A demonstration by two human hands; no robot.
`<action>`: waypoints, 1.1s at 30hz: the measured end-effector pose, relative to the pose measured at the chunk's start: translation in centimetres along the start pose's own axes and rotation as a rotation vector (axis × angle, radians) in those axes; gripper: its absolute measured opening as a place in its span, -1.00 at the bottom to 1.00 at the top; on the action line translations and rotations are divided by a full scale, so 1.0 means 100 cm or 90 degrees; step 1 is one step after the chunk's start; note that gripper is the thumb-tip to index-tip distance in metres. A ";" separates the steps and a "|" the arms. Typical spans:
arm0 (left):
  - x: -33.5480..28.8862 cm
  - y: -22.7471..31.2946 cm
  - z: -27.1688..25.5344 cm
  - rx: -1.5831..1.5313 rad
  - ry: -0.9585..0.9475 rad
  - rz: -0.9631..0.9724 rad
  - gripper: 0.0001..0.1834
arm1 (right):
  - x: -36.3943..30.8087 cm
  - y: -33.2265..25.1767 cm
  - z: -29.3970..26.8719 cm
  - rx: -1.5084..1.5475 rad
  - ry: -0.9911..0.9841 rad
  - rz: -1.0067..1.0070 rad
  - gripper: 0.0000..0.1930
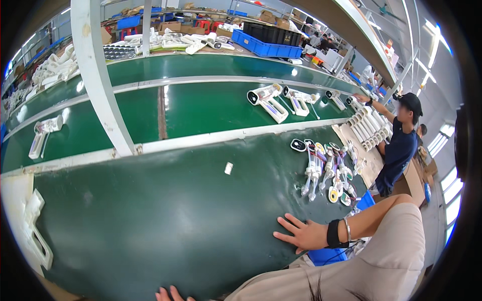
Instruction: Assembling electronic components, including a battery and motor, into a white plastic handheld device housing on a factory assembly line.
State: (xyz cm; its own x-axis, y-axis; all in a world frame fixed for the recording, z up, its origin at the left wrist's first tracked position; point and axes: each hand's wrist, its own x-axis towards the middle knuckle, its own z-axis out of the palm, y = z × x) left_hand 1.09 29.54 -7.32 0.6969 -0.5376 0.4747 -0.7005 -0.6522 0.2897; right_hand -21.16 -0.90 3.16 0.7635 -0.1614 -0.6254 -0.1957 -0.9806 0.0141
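Observation:
My right hand (pixel 303 234) lies flat on the dark green table (pixel 150 226), fingers spread and pointing left, holding nothing. A black band and a thin bracelet sit on its wrist. Only the fingertips of my left hand (pixel 169 294) show at the bottom edge, at the table's near rim. Nearest to my right hand, up and to the right, is a cluster of white handheld device parts (pixel 326 173) with coloured wires and round pieces. A small white piece (pixel 228 168) lies alone mid-table.
A green conveyor (pixel 201 108) beyond the table carries white devices (pixel 268 100) and another (pixel 44 134). A white post (pixel 100 75) rises from the rail. A co-worker in a dark shirt (pixel 399 148) reaches over at right. Blue crates (pixel 266 48) stand behind. A white tray (pixel 35 228) lies left.

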 end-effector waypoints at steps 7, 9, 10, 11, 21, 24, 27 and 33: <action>0.009 -0.006 -0.027 -0.005 -0.243 0.018 -0.44 | 0.004 -0.008 0.002 0.010 -0.052 0.050 0.02; 0.019 -0.004 -0.038 0.009 -0.235 0.059 -0.43 | 0.003 -0.006 0.008 0.000 -0.056 0.052 0.02; 0.023 -0.003 -0.047 0.023 -0.230 0.088 -0.41 | 0.005 -0.005 0.008 -0.005 -0.060 0.058 0.02; 0.027 -0.005 -0.059 0.030 -0.231 0.085 -0.41 | 0.003 -0.007 0.008 -0.008 -0.064 0.066 0.02; 0.020 -0.066 -0.184 -0.820 -0.361 -0.392 -0.54 | -0.001 -0.035 -0.012 -0.096 -0.193 0.280 0.06; 0.007 -0.090 -0.214 -0.589 -0.219 -0.414 -0.64 | 0.022 -0.045 -0.011 0.048 -0.249 0.386 0.18; -0.010 -0.114 -0.251 -0.552 -0.119 -0.431 -0.66 | 0.053 -0.083 -0.044 0.262 -0.130 0.288 -0.26; -0.020 -0.168 -0.340 -0.014 -0.120 -0.320 -0.38 | 0.055 -0.218 -0.139 0.169 0.081 -0.107 -0.61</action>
State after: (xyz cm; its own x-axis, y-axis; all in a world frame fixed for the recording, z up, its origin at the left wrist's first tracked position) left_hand 6.24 59.70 15.16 0.9615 -0.2493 0.1159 -0.2744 -0.8440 0.4609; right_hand -4.16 18.06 10.29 0.8662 -0.0297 -0.4988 -0.2017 -0.9341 -0.2947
